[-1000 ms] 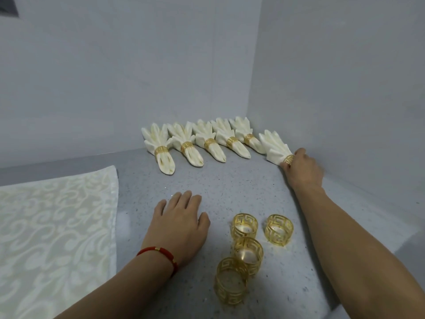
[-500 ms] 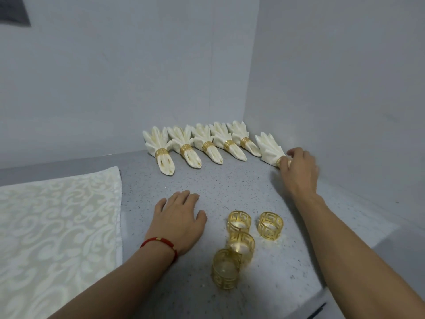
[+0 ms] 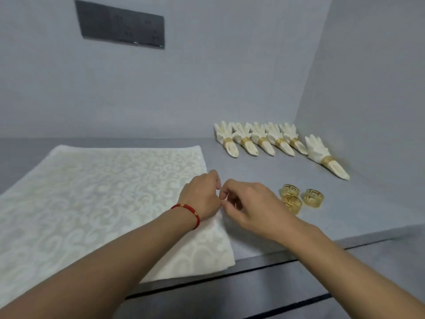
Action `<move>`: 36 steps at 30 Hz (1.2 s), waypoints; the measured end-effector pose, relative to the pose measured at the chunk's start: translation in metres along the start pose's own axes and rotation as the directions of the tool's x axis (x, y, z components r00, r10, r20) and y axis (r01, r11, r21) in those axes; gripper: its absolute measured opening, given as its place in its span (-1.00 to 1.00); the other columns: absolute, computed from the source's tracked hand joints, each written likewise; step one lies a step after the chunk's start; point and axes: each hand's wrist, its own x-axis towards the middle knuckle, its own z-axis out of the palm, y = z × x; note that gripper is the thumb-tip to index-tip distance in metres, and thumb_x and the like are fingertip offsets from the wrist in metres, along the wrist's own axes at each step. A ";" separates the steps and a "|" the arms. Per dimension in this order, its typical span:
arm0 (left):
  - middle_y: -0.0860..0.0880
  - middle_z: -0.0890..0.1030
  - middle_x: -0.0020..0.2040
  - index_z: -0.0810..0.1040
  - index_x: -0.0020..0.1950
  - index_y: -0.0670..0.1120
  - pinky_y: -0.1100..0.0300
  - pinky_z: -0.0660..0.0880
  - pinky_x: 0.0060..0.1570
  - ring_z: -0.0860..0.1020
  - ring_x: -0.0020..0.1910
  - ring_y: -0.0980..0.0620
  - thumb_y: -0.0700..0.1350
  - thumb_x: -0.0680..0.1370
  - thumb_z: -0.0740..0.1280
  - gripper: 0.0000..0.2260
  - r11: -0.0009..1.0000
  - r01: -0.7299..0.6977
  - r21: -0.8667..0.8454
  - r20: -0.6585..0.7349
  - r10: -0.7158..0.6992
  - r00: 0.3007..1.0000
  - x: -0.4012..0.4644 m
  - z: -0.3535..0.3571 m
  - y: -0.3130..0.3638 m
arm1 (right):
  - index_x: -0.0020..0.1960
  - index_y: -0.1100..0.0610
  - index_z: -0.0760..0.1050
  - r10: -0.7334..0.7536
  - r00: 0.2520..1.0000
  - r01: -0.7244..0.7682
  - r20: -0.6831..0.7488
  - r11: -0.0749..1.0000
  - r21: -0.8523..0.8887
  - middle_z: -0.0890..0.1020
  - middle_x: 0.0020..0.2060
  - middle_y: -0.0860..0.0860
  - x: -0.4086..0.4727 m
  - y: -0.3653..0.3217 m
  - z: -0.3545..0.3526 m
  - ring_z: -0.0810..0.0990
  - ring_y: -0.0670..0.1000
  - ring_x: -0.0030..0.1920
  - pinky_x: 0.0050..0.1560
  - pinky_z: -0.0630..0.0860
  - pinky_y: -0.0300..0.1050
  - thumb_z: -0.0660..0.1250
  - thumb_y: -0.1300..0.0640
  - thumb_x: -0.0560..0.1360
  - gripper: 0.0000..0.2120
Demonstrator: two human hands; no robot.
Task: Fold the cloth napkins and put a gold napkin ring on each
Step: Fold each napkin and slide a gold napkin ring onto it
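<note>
A: Forearms come in from the near edge, both bare, the left one with a red string bracelet point(image 3: 186, 211) at the wrist.

B: And the hands?

A: They meet at the right edge of the flat napkin point(image 3: 96, 203). The left hand point(image 3: 202, 195) rests on the cloth with its fingers curled down over that edge. The right hand point(image 3: 249, 207) sits just beside it, thumb and forefinger brought together at the same edge in a pinch. Whether the left hand really has cloth between its fingers I cannot tell, since its fingertips are hidden; the right hand seems to nip the hem, though the view is blurred there.

B: Where does the napkin lie?

A: Spread out flat on the grey tabletop point(image 3: 264, 171), a cream cloth with a scroll pattern, filling the left half and reaching the near edge.

B: Rings?

A: Three loose gold rings point(image 3: 290, 191) show just right of the right hand, clustered and near touching; the wrist covers part of the nearest one.

B: Further back?

A: Six folded napkins lie in a row towards the corner. Five of the finished napkins point(image 3: 259, 139) lie side by side, close together, fanned ends toward the wall, each with a gold band round its waist. The sixth folded napkin point(image 3: 326, 160) lies apart on the right, nearer the side wall, also ringed.

B: On the wall?

A: A dark rectangular panel point(image 3: 122, 25) up at the left
</note>
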 end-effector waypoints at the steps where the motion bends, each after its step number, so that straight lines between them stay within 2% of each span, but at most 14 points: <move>1: 0.05 0.52 -0.09 0.38 -0.13 0.10 0.13 0.41 -0.15 0.51 -0.04 -0.02 -0.26 0.48 0.26 -0.77 0.999 0.023 0.028 0.022 -0.024 0.999 -0.017 -0.014 -0.017 | -0.01 -0.03 0.51 -0.031 0.998 0.030 0.046 0.999 0.020 0.60 -0.26 -0.12 0.001 -0.019 0.009 0.54 -0.07 -0.25 -0.18 0.54 0.00 0.28 0.03 0.58 -0.95; 3: 0.06 0.52 -0.06 0.48 -0.09 0.08 0.20 0.43 -0.10 0.50 -0.04 0.03 -0.33 0.46 0.22 -0.72 0.997 0.051 0.052 0.046 -0.054 0.998 -0.053 -0.046 -0.049 | -0.03 -0.03 0.52 -0.103 0.981 0.093 0.165 0.993 0.065 0.60 -0.22 -0.14 0.007 -0.051 0.025 0.56 -0.08 -0.20 -0.13 0.56 0.00 0.25 0.01 0.60 -0.91; 5: 0.09 0.53 -0.02 0.54 -0.02 0.07 0.30 0.38 -0.11 0.46 -0.08 0.16 -0.25 0.50 0.27 -0.78 0.997 0.018 0.075 0.055 -0.022 0.998 -0.090 -0.075 -0.074 | 0.01 -0.06 0.54 -0.180 0.939 0.148 0.294 0.981 0.130 0.59 -0.13 -0.18 0.014 -0.078 0.036 0.56 -0.11 -0.11 -0.03 0.57 -0.05 0.28 -0.07 0.60 -0.88; 7: 0.17 0.53 0.03 0.55 0.05 0.14 0.33 0.35 -0.06 0.44 -0.03 0.22 -0.04 0.52 0.36 -0.87 0.989 -0.072 0.126 0.119 0.057 0.991 -0.126 -0.099 -0.094 | 0.11 -0.12 0.51 -0.238 0.889 0.181 0.391 0.967 0.178 0.56 -0.04 -0.22 0.018 -0.100 0.044 0.53 -0.14 -0.03 0.04 0.54 -0.11 0.34 -0.23 0.56 -0.76; 9: 0.24 0.49 0.07 0.53 0.09 0.21 0.29 0.37 0.09 0.41 0.07 0.24 0.22 0.46 0.39 -0.75 0.975 -0.153 0.162 0.234 0.112 0.966 -0.156 -0.114 -0.112 | 0.18 -0.17 0.46 -0.260 0.849 0.215 0.461 0.965 0.148 0.50 0.01 -0.24 0.018 -0.113 0.052 0.49 -0.15 0.01 0.07 0.51 -0.15 0.37 -0.35 0.49 -0.62; 11: 0.27 0.43 0.10 0.49 0.13 0.24 0.24 0.37 0.17 0.38 0.11 0.23 0.35 0.42 0.37 -0.64 0.954 -0.217 0.209 0.322 0.142 0.936 -0.174 -0.119 -0.126 | 0.17 -0.17 0.43 -0.267 0.845 0.251 0.463 0.963 0.098 0.47 0.00 -0.22 0.017 -0.117 0.057 0.46 -0.15 0.00 0.05 0.50 -0.15 0.38 -0.34 0.47 -0.61; 13: 0.28 0.43 0.11 0.48 0.15 0.22 0.21 0.38 0.20 0.39 0.12 0.24 0.29 0.45 0.41 -0.66 0.951 -0.233 0.203 0.305 0.165 0.938 -0.185 -0.122 -0.133 | 0.14 -0.15 0.46 -0.260 0.856 0.239 0.446 0.965 0.105 0.47 -0.03 -0.22 0.019 -0.118 0.060 0.47 -0.15 -0.01 0.04 0.50 -0.16 0.40 -0.29 0.49 -0.67; 15: 0.24 0.50 0.10 0.52 0.12 0.19 0.23 0.40 0.19 0.43 0.12 0.24 0.20 0.47 0.46 -0.72 0.972 -0.192 0.134 0.255 0.153 0.955 -0.188 -0.126 -0.135 | 0.11 -0.15 0.51 -0.227 0.864 0.174 0.449 0.972 0.156 0.51 -0.03 -0.24 0.021 -0.116 0.059 0.49 -0.16 0.00 0.05 0.50 -0.21 0.42 -0.27 0.48 -0.69; 19: 0.22 0.59 0.06 0.61 0.02 0.15 0.29 0.42 0.16 0.49 0.11 0.25 0.12 0.49 0.48 -0.84 0.981 -0.183 0.069 0.275 0.157 0.949 -0.184 -0.132 -0.136 | 0.05 -0.14 0.64 -0.195 0.872 0.074 0.450 0.960 0.272 0.60 -0.01 -0.23 0.021 -0.112 0.057 0.55 -0.15 0.03 0.08 0.52 -0.22 0.45 -0.20 0.52 -0.81; 24: 0.23 0.64 -0.11 0.68 -0.08 0.07 0.48 0.38 -0.10 0.52 -0.03 0.37 0.03 0.51 0.46 -0.94 0.989 -0.131 0.072 0.192 0.115 0.975 -0.181 -0.129 -0.135 | -0.02 -0.01 0.68 -0.134 0.914 0.032 0.382 0.964 0.263 0.68 -0.07 -0.18 0.019 -0.114 0.061 0.62 -0.16 -0.02 0.07 0.57 -0.17 0.43 -0.02 0.58 -0.89; 28: 0.20 0.63 -0.22 0.66 -0.15 0.04 0.44 0.41 -0.18 0.52 -0.12 0.38 0.01 0.46 0.53 -0.90 0.999 -0.049 0.024 0.178 0.044 0.983 -0.177 -0.131 -0.130 | -0.13 -0.03 0.64 -0.036 0.927 -0.078 0.374 0.955 0.285 0.68 -0.16 -0.14 0.022 -0.119 0.061 0.63 -0.11 -0.10 0.00 0.61 -0.09 0.53 -0.05 0.47 -0.88; 31: 0.15 0.68 -0.17 0.66 -0.14 0.05 0.31 0.54 -0.06 0.61 -0.12 0.22 -0.02 0.48 0.53 -0.92 0.996 0.001 -0.088 0.215 0.018 0.976 -0.176 -0.145 -0.130 | -0.16 -0.01 0.66 -0.010 0.909 -0.180 0.416 0.891 0.416 0.70 -0.22 -0.16 0.027 -0.117 0.051 0.63 -0.17 -0.18 -0.09 0.55 -0.25 0.56 -0.01 0.47 -0.88; 33: 0.12 0.66 -0.16 0.60 -0.13 0.11 0.22 0.57 -0.06 0.61 -0.14 0.16 -0.07 0.50 0.48 -0.90 1.000 0.002 0.027 0.244 -0.008 0.970 -0.174 -0.154 -0.136 | -0.16 0.00 0.67 0.004 0.933 -0.170 0.359 0.887 0.430 0.71 -0.21 -0.15 0.033 -0.114 0.044 0.64 -0.17 -0.18 -0.07 0.56 -0.24 0.52 0.01 0.51 -0.89; 36: 0.11 0.57 -0.21 0.41 -0.29 0.17 0.08 0.52 -0.14 0.55 -0.15 0.04 -0.06 0.54 0.32 -0.76 0.894 -0.002 0.449 0.188 -0.093 0.978 -0.167 -0.172 -0.154 | -0.11 -0.06 0.58 0.011 0.984 -0.058 0.176 0.962 0.266 0.67 -0.20 -0.12 0.043 -0.111 0.040 0.61 -0.11 -0.16 -0.07 0.57 -0.06 0.44 -0.06 0.56 -0.87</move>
